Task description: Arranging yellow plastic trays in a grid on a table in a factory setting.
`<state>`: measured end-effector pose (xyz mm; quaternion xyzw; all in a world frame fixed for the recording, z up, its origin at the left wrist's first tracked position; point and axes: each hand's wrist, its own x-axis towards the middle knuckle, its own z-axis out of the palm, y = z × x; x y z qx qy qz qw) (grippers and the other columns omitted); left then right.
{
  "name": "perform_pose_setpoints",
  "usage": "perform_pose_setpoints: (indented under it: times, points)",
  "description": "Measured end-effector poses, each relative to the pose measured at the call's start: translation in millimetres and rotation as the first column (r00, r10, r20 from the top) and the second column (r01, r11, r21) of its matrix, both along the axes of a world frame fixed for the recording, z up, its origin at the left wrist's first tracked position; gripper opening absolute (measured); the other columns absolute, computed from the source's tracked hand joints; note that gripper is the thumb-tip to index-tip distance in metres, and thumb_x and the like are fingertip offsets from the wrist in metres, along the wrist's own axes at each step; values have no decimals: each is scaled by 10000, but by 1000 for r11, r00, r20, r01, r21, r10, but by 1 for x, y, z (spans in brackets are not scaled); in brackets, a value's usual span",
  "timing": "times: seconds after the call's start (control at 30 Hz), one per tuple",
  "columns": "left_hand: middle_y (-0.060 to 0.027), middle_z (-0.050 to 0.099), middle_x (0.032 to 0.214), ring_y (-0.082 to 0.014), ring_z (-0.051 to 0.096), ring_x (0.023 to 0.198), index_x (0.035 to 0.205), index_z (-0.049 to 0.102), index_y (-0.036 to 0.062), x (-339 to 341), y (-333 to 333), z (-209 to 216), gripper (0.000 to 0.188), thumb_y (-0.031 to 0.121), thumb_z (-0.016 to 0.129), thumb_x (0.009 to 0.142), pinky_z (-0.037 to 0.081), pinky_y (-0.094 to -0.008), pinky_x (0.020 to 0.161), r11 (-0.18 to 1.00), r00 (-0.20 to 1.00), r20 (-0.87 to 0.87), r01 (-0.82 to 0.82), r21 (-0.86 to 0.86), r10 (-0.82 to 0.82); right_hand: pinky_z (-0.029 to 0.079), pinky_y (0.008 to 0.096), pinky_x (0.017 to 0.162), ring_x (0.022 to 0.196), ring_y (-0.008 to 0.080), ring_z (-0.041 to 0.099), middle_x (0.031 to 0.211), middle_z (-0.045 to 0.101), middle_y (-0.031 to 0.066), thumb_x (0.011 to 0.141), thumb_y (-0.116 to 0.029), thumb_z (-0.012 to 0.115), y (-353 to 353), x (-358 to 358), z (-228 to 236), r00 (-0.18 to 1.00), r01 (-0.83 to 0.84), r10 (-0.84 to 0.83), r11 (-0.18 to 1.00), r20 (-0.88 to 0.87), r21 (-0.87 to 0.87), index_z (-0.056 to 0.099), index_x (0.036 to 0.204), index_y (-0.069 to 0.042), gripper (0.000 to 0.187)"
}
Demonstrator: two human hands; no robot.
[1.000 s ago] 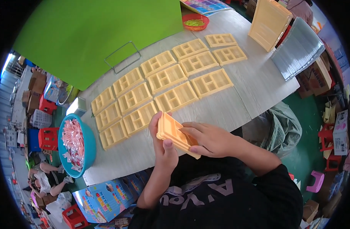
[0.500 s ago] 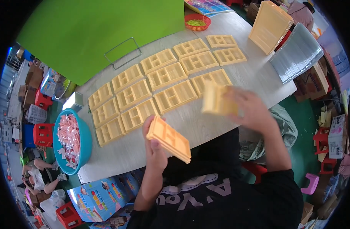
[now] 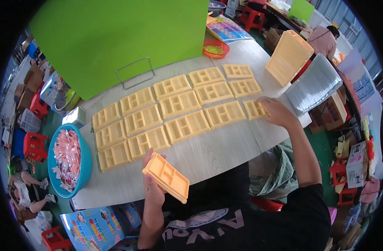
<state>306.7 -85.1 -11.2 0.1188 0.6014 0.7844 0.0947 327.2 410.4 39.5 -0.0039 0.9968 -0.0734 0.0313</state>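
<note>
A large green panel [image 3: 120,46] closes off the far left side of the grey table [image 3: 225,142], with a bent wire frame [image 3: 136,78] at its foot. By its right end sits a red basket [image 3: 215,56] of green strips. A teal basin [image 3: 86,161] full of pink packets stands at the table's left end, a shiny metal tin [image 3: 76,116] just beyond it. Near the right edge, an upright pale orange tray-like panel [image 3: 288,57] and a leaning stack of clear plastic sheets [image 3: 315,85] rise beyond the right hand [image 3: 276,111]. Three rows of yellow compartment trays [image 3: 187,126] fill the middle of the table. The right hand's fingers lie over the right end of the last tray [image 3: 254,109] in the nearest row, flat on the table; whether they grip it I cannot tell. The left hand [image 3: 154,193] grasps a small tilted tray stack [image 3: 169,177] above the near edge, thumb on its side, compartments facing up
</note>
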Motion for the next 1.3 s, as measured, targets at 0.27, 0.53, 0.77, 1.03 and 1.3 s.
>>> perform_pose_setpoints:
  times: [0.27,0.53,0.77,1.03,1.3]
  points:
    - [-156,587,1274,-211,634,1027,1556,319,52,-3,-4,-11,888,736,337,991,541,-356,881,999,999,44,-9,36,7,357,442,1164,1369,325,482,1429,562,143,802,-6,623,-13,-7,7,1000,-10,10,1000,-7,29,542,1383,-71,590]
    - [-162,610,1227,-246,677,941,1490,402,74,-10,11,-15,867,766,335,973,588,-390,794,991,992,99,67,118,-79,347,443,1174,1427,333,422,1512,480,167,791,14,607,-6,-10,8,999,4,-5,1000,40,19,517,1397,-52,616]
    - [-161,599,1242,-267,664,988,1474,412,96,-9,16,-22,817,745,364,979,589,-416,825,985,995,103,-15,173,-3,346,455,1158,1362,380,458,1410,541,185,824,0,584,-28,11,13,972,5,-17,999,-233,-54,547,1330,-25,509]
    - [-147,522,1343,-221,575,1157,1526,308,42,-1,28,-7,859,678,493,978,494,-374,974,999,988,-152,27,-21,-30,415,491,1083,1238,453,525,1358,562,219,849,-331,760,-208,54,28,946,-312,229,839,-231,-446,531,1355,-8,642]
    - [-187,465,1405,-236,511,1255,1538,289,29,12,32,17,871,679,467,987,417,-380,1073,995,961,-270,40,-91,-63,449,476,1063,1268,448,520,1428,468,250,908,-504,688,-271,45,4,925,-312,375,665,-58,-678,359,1486,0,835]
